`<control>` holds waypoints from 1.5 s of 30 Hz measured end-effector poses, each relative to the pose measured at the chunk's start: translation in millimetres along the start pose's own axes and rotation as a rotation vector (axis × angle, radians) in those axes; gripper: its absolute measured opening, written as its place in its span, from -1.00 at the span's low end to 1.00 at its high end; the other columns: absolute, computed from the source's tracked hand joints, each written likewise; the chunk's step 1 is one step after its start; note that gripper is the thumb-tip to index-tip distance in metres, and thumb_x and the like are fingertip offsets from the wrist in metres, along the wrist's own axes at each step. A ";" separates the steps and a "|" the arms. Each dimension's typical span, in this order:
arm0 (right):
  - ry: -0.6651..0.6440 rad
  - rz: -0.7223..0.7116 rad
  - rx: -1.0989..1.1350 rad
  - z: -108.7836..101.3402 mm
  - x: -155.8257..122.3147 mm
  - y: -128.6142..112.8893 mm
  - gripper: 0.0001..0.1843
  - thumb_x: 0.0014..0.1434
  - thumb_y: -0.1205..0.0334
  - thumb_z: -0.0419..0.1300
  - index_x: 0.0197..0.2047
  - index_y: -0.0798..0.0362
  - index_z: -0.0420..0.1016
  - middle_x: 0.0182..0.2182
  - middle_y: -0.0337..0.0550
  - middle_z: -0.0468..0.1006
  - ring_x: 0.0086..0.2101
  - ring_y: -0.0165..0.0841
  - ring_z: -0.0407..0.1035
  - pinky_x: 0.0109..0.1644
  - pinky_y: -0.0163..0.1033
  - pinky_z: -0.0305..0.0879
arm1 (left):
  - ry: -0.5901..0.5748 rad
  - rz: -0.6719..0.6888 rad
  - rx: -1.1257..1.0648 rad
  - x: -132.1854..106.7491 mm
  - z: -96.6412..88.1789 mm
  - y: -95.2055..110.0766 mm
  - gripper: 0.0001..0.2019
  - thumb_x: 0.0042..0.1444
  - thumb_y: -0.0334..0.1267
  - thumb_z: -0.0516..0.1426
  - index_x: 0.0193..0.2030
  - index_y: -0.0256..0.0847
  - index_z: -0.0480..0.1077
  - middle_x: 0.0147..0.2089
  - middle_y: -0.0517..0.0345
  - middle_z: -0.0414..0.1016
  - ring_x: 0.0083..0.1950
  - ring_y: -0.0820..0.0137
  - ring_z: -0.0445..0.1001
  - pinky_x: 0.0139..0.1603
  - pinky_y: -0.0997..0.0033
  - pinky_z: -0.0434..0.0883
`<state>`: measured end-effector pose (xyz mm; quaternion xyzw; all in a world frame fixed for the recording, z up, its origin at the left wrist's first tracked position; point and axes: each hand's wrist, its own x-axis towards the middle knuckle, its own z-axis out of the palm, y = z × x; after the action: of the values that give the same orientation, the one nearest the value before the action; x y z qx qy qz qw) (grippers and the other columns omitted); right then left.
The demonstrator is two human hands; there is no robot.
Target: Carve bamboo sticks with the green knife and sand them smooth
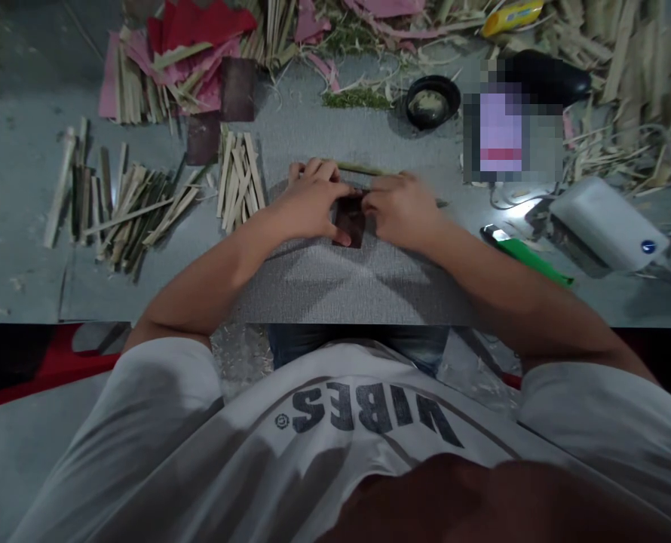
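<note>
Both my hands rest close together on a grey mat at the middle of the table. My left hand and my right hand have their fingers curled and pressed onto a small dark reddish-brown paper piece that lies between them. A thin green-brown stick runs just beyond the fingertips, partly hidden by them. How much of the paper wraps the stick I cannot tell.
Split bamboo strips lie left of the hands, with more strips further left. Red and pink paper sheets are piled at the back. A black bowl, a green-handled cutter and a white device sit to the right.
</note>
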<state>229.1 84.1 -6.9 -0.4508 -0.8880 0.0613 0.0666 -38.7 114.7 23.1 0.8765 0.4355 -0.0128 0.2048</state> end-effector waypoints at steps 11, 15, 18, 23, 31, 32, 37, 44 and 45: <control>-0.046 0.041 -0.039 -9.7 1.6 -5.7 -0.70 0.52 0.43 0.29 0.01 0.05 0.90 0.10 0.16 0.88 0.06 0.07 0.71 0.25 0.13 0.39 | 0.001 -0.018 0.035 -1.2 -2.8 7.5 -0.09 0.23 0.40 0.66 0.63 0.10 0.76 0.65 -0.25 0.51 0.75 -0.54 0.35 0.76 -0.46 0.23; -0.087 -0.041 -0.031 -7.9 3.2 -21.3 -0.70 0.57 0.40 0.28 0.00 0.03 0.90 0.10 0.10 0.89 0.03 0.01 0.70 0.14 0.07 0.39 | -0.006 -0.020 0.021 -3.9 -3.0 8.2 -0.17 0.22 0.39 0.68 0.51 0.05 0.82 0.63 -0.26 0.52 0.75 -0.53 0.33 0.78 -0.50 0.23; -0.059 0.008 -0.050 -10.3 5.1 -5.0 -0.69 0.55 0.40 0.28 0.00 0.00 0.92 0.03 0.08 0.87 0.02 0.03 0.68 0.15 0.10 0.39 | 0.000 -0.015 -0.011 -5.2 -2.2 7.2 -0.12 0.18 0.36 0.71 0.56 0.08 0.79 0.66 -0.29 0.50 0.77 -0.58 0.30 0.79 -0.55 0.21; -0.050 0.041 -0.054 -11.0 3.0 5.7 -0.65 0.59 0.36 0.25 0.04 -0.06 0.93 0.07 0.12 0.85 0.05 0.07 0.66 0.19 0.14 0.42 | 0.002 -0.021 -0.015 -5.5 -2.9 6.2 -0.09 0.18 0.40 0.71 0.58 0.11 0.78 0.62 -0.28 0.50 0.74 -0.55 0.32 0.78 -0.53 0.25; -0.055 0.000 -0.063 -15.1 6.3 -3.9 -0.70 0.57 0.44 0.27 -0.02 0.01 0.87 0.05 0.09 0.86 0.05 0.00 0.63 0.23 0.09 0.36 | 0.000 -0.008 -0.004 -5.6 -2.3 5.2 -0.11 0.20 0.37 0.69 0.59 0.10 0.76 0.61 -0.27 0.50 0.75 -0.56 0.32 0.77 -0.52 0.27; -0.040 0.016 -0.066 -15.4 6.1 -1.9 -0.71 0.56 0.45 0.28 -0.02 0.02 0.87 0.05 0.10 0.86 0.05 0.01 0.63 0.24 0.10 0.36 | -0.001 -0.012 -0.008 -5.4 -2.0 5.3 -0.09 0.19 0.35 0.70 0.61 0.12 0.75 0.62 -0.28 0.49 0.76 -0.57 0.31 0.78 -0.51 0.27; -0.108 -0.079 -0.037 -14.7 3.1 -16.1 -0.69 0.56 0.45 0.27 -0.01 0.01 0.89 0.07 0.12 0.86 0.06 0.04 0.66 0.17 0.08 0.36 | 0.004 -0.006 -0.014 -6.4 -1.8 6.6 -0.17 0.22 0.37 0.68 0.53 0.09 0.79 0.63 -0.25 0.50 0.77 -0.53 0.32 0.82 -0.50 0.27; -0.067 0.016 -0.057 -20.3 4.1 -4.1 -0.66 0.55 0.48 0.27 0.00 0.01 0.91 0.08 0.14 0.87 0.09 0.05 0.66 0.24 0.12 0.38 | 0.012 -0.002 -0.026 -6.6 0.1 3.8 -0.14 0.18 0.34 0.71 0.55 0.12 0.79 0.63 -0.28 0.49 0.78 -0.56 0.32 0.78 -0.56 0.29; -0.060 0.004 -0.039 -19.2 2.9 -5.6 -0.65 0.55 0.48 0.26 -0.02 -0.01 0.90 0.08 0.13 0.87 0.09 0.05 0.67 0.23 0.11 0.40 | 0.018 0.004 -0.031 -6.1 0.7 2.9 -0.14 0.17 0.35 0.71 0.53 0.11 0.79 0.62 -0.27 0.50 0.77 -0.56 0.32 0.78 -0.56 0.29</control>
<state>226.3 84.1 13.1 -0.4519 -0.8897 0.0575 0.0309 -40.2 108.3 24.7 0.8742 0.4356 0.0023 0.2147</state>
